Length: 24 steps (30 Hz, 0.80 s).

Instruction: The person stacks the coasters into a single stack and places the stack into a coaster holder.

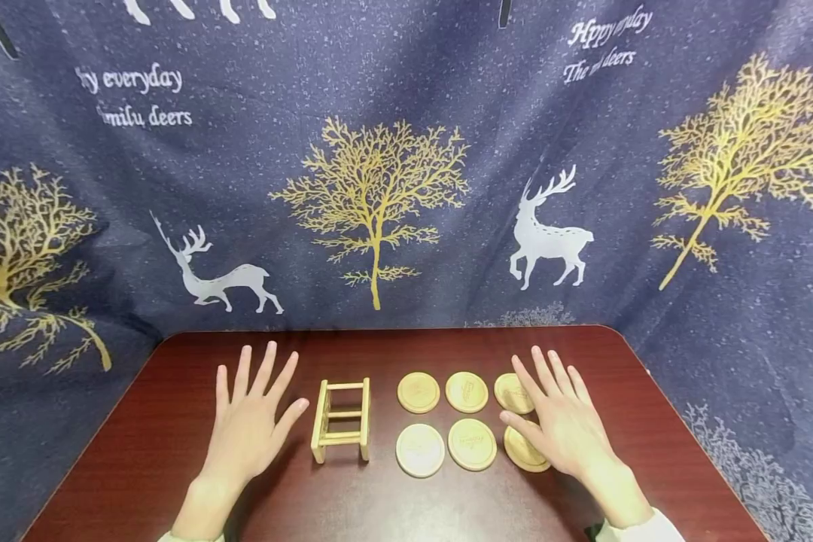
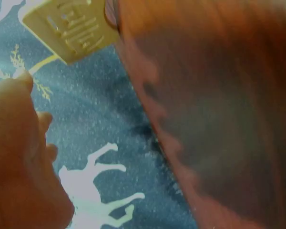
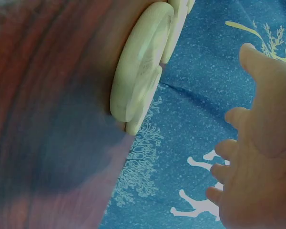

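Observation:
My left hand is spread above the table with nothing in it, left of a small wooden rack. The rack has two side panels joined by thin bars; its carved side panel shows in the left wrist view. To its right lie several round wooden coasters in two rows. My right hand, fingers extended, hovers over the rightmost coasters and partly hides them. In the right wrist view, a coaster lies flat on the table, apart from the right hand.
The dark red wooden table has rounded far corners. Behind it hangs a blue cloth printed with white deer and golden trees, reaching down along the table's far edge and sides.

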Each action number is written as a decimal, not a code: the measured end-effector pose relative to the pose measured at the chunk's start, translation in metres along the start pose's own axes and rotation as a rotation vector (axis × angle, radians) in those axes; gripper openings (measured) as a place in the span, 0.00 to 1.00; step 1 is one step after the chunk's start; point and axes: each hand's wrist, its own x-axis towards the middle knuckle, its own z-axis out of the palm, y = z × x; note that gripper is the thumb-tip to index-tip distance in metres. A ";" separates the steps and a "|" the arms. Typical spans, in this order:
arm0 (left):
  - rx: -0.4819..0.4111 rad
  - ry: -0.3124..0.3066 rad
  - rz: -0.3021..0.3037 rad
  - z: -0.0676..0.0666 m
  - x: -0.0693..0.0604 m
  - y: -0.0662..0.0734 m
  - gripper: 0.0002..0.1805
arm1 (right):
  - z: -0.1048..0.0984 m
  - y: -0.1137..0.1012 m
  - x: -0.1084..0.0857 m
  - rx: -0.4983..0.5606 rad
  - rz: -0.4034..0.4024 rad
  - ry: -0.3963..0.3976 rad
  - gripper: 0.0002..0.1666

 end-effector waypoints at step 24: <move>-0.514 -0.099 -0.142 0.013 -0.006 0.041 0.44 | 0.003 -0.010 -0.022 0.006 -0.035 0.110 0.52</move>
